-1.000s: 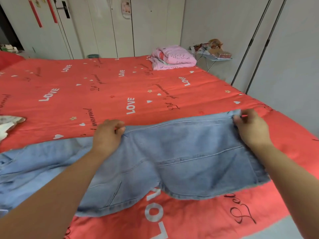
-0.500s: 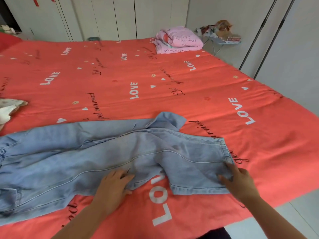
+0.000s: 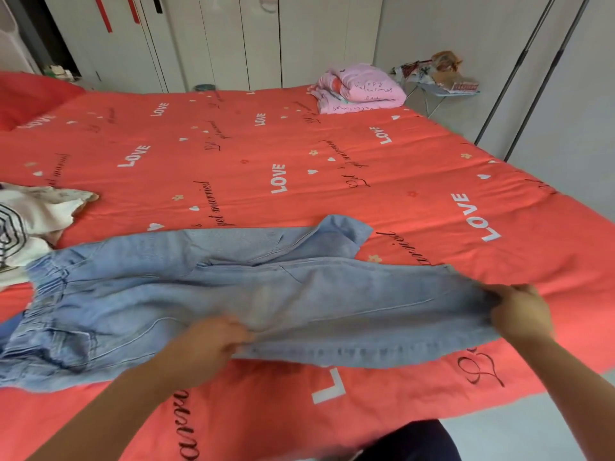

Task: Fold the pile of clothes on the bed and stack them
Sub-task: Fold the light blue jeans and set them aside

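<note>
Got light-blue jeans (image 3: pixel 233 294) laid across near edge of bed (image 3: pixel 299 154), 8 to 4 o'clock. Gripping lower leg edge with left hand (image 3: pixel 206 347) at 6 o'clock, fingers curled into denim, tips buried in fabric. Clutching bunched hem end in right hand (image 3: pixel 519 314) at 4 o'clock. Can't see full waistband end at 9 o'clock: cropped by frame, blurred. Same for white garment pile (image 3: pixel 30 221) at 9 o'clock, cut off, dark line print unreadable. Reading "LOVE" in white and "get married" in black script on red cover. Reading roughly "Happy Valentines" on folded pink quilt (image 3: pixel 359 89) at 1 o'clock; rest illegible. Can't resolve labels on cluttered side table (image 3: pixel 439 78) just right of it.
</note>
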Motion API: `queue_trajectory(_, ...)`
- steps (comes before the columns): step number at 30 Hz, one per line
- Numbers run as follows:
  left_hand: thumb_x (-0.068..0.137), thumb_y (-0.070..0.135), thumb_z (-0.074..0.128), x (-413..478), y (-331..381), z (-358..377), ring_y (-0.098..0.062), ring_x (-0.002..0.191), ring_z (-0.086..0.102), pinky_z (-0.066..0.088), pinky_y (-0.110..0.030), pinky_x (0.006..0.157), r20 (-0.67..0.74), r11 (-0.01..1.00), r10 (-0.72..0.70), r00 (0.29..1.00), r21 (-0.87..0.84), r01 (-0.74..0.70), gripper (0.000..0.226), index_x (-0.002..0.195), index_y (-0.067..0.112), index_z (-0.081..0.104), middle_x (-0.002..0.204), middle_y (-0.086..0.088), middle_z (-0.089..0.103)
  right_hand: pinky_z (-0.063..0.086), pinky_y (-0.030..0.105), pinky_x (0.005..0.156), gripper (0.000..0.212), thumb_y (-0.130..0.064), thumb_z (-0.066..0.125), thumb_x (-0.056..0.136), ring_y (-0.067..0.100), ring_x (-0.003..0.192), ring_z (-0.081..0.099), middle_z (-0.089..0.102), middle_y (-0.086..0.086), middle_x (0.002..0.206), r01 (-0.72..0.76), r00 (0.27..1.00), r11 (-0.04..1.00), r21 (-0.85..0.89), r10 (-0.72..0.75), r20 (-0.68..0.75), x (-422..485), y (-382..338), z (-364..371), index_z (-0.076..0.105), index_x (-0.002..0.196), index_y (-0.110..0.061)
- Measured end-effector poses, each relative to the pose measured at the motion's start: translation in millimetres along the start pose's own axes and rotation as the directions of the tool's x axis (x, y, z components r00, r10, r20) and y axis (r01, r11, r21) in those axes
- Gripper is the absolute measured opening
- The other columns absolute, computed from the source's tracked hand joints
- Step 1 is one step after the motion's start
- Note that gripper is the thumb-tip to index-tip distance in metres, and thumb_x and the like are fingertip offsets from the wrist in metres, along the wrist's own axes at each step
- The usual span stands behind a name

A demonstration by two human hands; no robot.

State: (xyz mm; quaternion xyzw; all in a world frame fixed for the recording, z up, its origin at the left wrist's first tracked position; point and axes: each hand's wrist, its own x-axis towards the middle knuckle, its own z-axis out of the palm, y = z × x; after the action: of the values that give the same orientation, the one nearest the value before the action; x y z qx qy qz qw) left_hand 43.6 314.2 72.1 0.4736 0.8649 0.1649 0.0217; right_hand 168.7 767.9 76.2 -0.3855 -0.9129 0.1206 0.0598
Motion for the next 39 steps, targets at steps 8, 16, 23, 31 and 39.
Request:
queue_trajectory(8,0.075,0.058,0.039,28.2,5.9,4.6,-0.014,0.105,0.057,0.032,-0.014,0.085,-0.006,0.954,-0.286,0.958,-0.091,0.284,0.060,0.110,0.020,0.068,0.108,0.002,0.066,0.040,0.038,0.101,0.047,-0.007,0.056,0.075,0.029,0.122,0.045,0.052,0.008,0.130,0.178,0.971,0.982,-0.063,-0.165,0.171,-20.9,-42.2,43.8,0.063,0.116,-0.028)
queue_trajectory(16,0.090,0.017,0.057,84.7,-39.1,-2.9,-0.025,0.101,0.058,0.040,-0.027,0.083,-0.060,0.908,-0.418,0.907,-0.048,0.415,0.018,0.102,0.011,0.069,0.100,-0.008,0.065,0.038,0.031,0.100,0.040,-0.016,0.055,0.085,0.030,0.120,0.045,0.050,0.011,0.128,0.357,0.905,0.934,0.017,-0.350,0.241,10.9,-147.1,66.4,0.055,0.125,-0.021)
queue_trajectory(23,0.094,0.023,0.050,136.4,-95.1,0.4,-0.025,0.117,0.051,0.036,-0.028,0.096,-0.100,0.819,-0.570,0.816,0.014,0.574,0.036,0.127,0.012,0.055,0.126,-0.012,0.057,0.036,0.037,0.102,0.052,-0.011,0.052,0.088,0.034,0.124,0.043,0.042,0.019,0.135,0.345,0.913,0.936,0.077,-0.353,0.205,84.7,-223.8,72.7,0.037,0.138,-0.009)
queue_trajectory(31,0.089,0.034,0.054,164.1,-127.1,39.0,-0.025,0.118,0.047,0.044,-0.036,0.092,0.087,0.791,-0.579,0.810,0.300,0.533,0.043,0.129,0.019,0.045,0.126,-0.006,0.050,0.043,0.030,0.080,0.025,-0.022,0.052,0.090,0.030,0.110,0.056,0.061,0.015,0.119,0.354,0.895,0.927,-0.127,-0.297,0.331,138.7,-227.9,103.6,0.056,0.112,-0.013)
queue_trajectory(39,0.089,0.007,0.037,176.3,-143.7,-12.7,-0.039,0.093,0.057,0.043,-0.043,0.081,-0.402,0.825,-0.517,0.756,0.001,0.565,0.029,0.097,0.001,0.064,0.098,-0.023,0.060,0.041,0.037,0.075,0.025,-0.002,0.047,0.077,0.038,0.093,0.056,0.061,0.024,0.099,0.473,0.874,0.873,0.120,-0.447,-0.189,158.8,-235.4,33.7,0.063,0.096,-0.002)
